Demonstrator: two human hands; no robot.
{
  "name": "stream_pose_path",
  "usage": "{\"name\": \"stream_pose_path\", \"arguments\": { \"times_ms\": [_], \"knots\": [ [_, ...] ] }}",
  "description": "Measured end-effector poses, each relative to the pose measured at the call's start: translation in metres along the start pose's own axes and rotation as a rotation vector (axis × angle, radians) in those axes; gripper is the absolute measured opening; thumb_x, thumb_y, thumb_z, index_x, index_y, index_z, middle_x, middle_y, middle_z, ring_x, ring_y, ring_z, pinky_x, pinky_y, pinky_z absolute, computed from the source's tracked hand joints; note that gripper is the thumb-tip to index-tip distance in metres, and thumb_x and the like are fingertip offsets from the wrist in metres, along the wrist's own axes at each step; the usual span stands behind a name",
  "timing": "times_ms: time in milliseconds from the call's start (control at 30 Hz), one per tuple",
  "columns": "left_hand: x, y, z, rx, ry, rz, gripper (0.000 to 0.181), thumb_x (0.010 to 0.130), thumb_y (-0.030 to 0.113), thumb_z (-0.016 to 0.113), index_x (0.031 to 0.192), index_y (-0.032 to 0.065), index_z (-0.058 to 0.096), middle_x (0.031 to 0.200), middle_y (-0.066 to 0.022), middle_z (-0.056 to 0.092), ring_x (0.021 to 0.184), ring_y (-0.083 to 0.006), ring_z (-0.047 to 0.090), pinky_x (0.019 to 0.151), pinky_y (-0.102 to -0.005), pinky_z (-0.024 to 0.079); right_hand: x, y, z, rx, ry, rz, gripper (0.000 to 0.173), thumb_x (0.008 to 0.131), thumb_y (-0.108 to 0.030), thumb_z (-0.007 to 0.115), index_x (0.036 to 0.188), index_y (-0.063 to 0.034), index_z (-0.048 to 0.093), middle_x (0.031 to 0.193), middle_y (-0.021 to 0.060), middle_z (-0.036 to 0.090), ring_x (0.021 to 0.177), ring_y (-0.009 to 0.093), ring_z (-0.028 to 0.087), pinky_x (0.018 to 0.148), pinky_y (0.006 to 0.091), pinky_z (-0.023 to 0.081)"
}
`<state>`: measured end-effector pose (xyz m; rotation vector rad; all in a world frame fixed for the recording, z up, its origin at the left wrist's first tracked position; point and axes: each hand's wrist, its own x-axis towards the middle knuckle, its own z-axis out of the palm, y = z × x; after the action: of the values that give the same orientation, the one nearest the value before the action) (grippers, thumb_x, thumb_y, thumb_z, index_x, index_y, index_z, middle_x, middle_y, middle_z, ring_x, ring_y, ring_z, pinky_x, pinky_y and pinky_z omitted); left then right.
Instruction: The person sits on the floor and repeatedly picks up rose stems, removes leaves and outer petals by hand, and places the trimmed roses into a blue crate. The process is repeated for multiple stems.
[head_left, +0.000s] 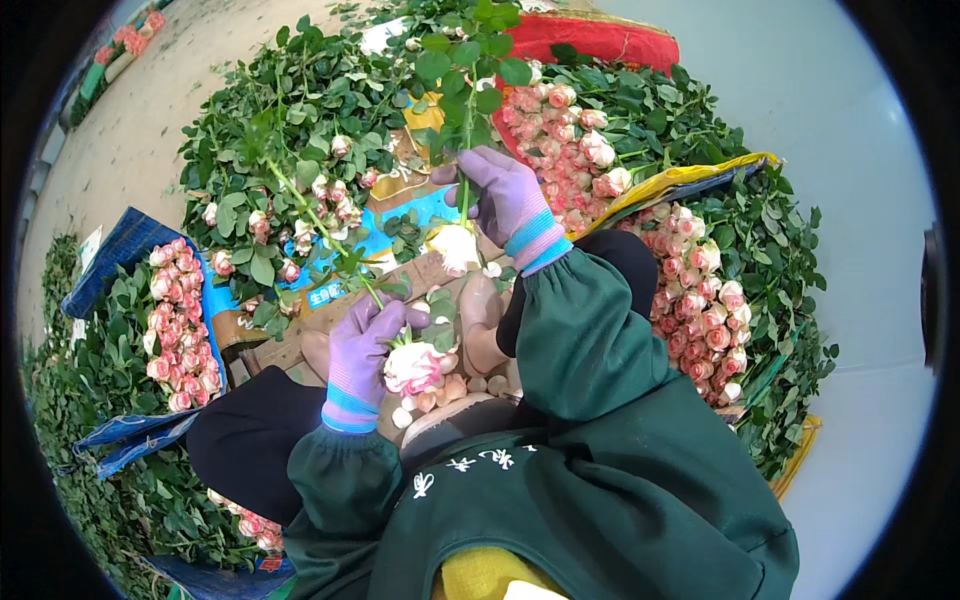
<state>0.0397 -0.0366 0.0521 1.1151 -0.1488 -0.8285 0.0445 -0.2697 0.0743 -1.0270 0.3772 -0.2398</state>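
Observation:
My left hand (369, 334), in a purple glove with a blue-striped cuff, pinches the stem of a pink-edged white rose (414, 367) just above its bloom. That bloom hangs downward toward my lap, while its leafy stem slants up and away to the left. In my right hand (491, 191), gloved the same way, is the stem of a creamy white rose (454, 247). Its bloom also points down, and its leafy end stretches toward the top of the view. Loose petals (442, 394) lie below the left hand, between my legs.
Cut roses with dense foliage (300, 112) are heaped ahead on printed sheeting. Bunched pink roses (705, 300) stand at the right, divided by a yellow-edged sheet (675, 180) and a red sheet (592, 41). More pink roses (180, 330) sit between blue sheets (124, 259) at the left.

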Motion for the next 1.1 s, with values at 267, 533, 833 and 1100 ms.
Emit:
{"name": "stream_pose_path", "arguments": {
  "times_ms": [267, 533, 833, 1100],
  "knots": [
    [0.007, -0.01, -0.006, 0.022, 0.089, -0.048, 0.025, 0.088, 0.013, 0.055, 0.105, -0.0054, 0.053, 0.077, -0.0093, 0.063, 0.07, -0.0118, 0.06, 0.061, -0.0211, 0.048, 0.003, 0.008, -0.006, 0.124, -0.046, 0.058, 0.021, 0.093, -0.017, 0.048, 0.102, 0.0001, 0.053, 0.091, 0.0125, 0.064, 0.067, 0.014, 0.062, 0.046, 0.02, 0.041],
    [0.008, -0.008, -0.005, 0.082, 0.134, -0.011, 0.027, 0.09, 0.012, 0.052, 0.11, -0.0057, 0.052, 0.076, -0.0087, 0.063, 0.069, -0.013, 0.059, 0.064, -0.0223, 0.047, 0.004, 0.009, -0.005, 0.091, -0.043, 0.087, 0.021, 0.091, -0.017, 0.05, 0.101, 0.0007, 0.054, 0.094, 0.0119, 0.065, 0.068, 0.012, 0.061, 0.05, 0.022, 0.047],
    [0.013, -0.007, -0.009, -0.063, 0.419, 0.062, 0.024, 0.091, 0.018, 0.051, 0.106, -0.0004, 0.052, 0.085, -0.0078, 0.063, 0.061, -0.0126, 0.059, 0.055, -0.022, 0.048, 0.014, 0.013, -0.006, -0.156, 0.082, 0.012, 0.018, 0.09, -0.015, 0.049, 0.098, -0.0008, 0.056, 0.087, 0.01, 0.066, 0.064, 0.013, 0.062, 0.049, 0.0218, 0.044],
    [0.019, -0.01, -0.016, -0.018, 0.382, 0.117, 0.014, 0.09, 0.011, 0.048, 0.095, -0.0004, 0.054, 0.08, -0.0068, 0.063, 0.068, -0.0102, 0.057, 0.061, -0.0213, 0.046, 0.038, 0.003, -0.007, -0.333, 0.187, -0.048, 0.014, 0.085, -0.017, 0.054, 0.086, -0.0042, 0.059, 0.082, 0.0055, 0.067, 0.061, 0.009, 0.06, 0.046, 0.0206, 0.041]
  ]
}}
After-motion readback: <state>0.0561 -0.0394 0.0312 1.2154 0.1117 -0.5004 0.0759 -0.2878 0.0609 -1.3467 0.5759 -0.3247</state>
